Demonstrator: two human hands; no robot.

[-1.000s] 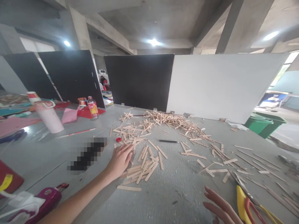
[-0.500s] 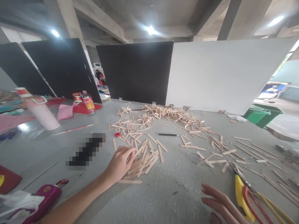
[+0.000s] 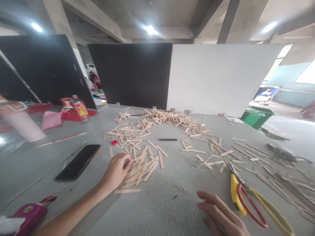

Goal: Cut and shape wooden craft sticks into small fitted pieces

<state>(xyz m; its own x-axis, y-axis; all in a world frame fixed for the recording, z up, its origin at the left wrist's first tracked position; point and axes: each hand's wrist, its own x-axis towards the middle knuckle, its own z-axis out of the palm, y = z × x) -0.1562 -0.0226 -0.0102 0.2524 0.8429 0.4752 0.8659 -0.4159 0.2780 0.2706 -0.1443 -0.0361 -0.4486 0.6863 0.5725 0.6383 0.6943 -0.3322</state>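
My left hand (image 3: 116, 170) is at the left edge of a small pile of wooden craft sticks (image 3: 141, 172), its fingers curled together; a stick end shows at the fingertips. At the lower right, my right hand (image 3: 219, 213) hovers over the grey table with fingers apart and nothing in them. Scissors with red and yellow handles (image 3: 251, 200) lie just right of it. More sticks (image 3: 172, 118) are heaped toward the back, and a black pen (image 3: 169, 140) lies among them.
A phone (image 3: 79, 162) lies left of my left hand, with a purple glue gun (image 3: 31, 214) nearer. A pink bottle (image 3: 23, 124), a drink bottle (image 3: 80, 108) and a red ring (image 3: 114, 142) are farther off. Upright black (image 3: 133, 75) and white (image 3: 216, 78) boards line the back.
The whole view has shifted, so things appear farther left. A stick end now shows at my left fingertips. My right hand remains beside the scissors.
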